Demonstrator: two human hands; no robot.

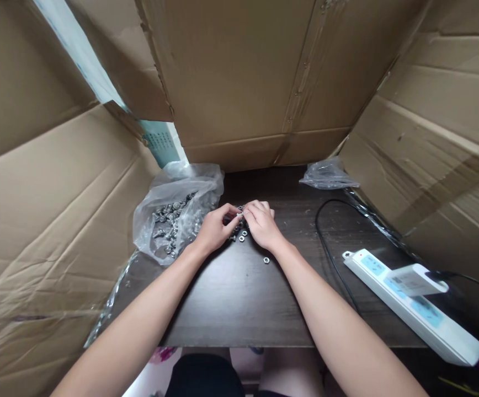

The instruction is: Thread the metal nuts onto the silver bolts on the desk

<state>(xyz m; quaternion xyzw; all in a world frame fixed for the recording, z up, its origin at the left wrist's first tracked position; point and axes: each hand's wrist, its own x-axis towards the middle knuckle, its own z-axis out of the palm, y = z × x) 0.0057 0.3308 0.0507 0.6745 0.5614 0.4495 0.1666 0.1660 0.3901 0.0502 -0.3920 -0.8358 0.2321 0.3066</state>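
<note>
Pinching a metal piece [240, 214] at their tips, left fingers [231, 225] face right fingers [257, 209]

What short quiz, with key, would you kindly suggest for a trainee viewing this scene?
1. What does the translucent plastic bag beside the left hand contain?
2. True or false: the white rectangular power strip lies right of the right hand.
3. Where is the outlying silver hexagonal metal nut? (a) in the bag; (b) on the dark brown table; (c) on the power strip.

Key: 1. Small metal fasteners. 2. True. 3. b.
</note>
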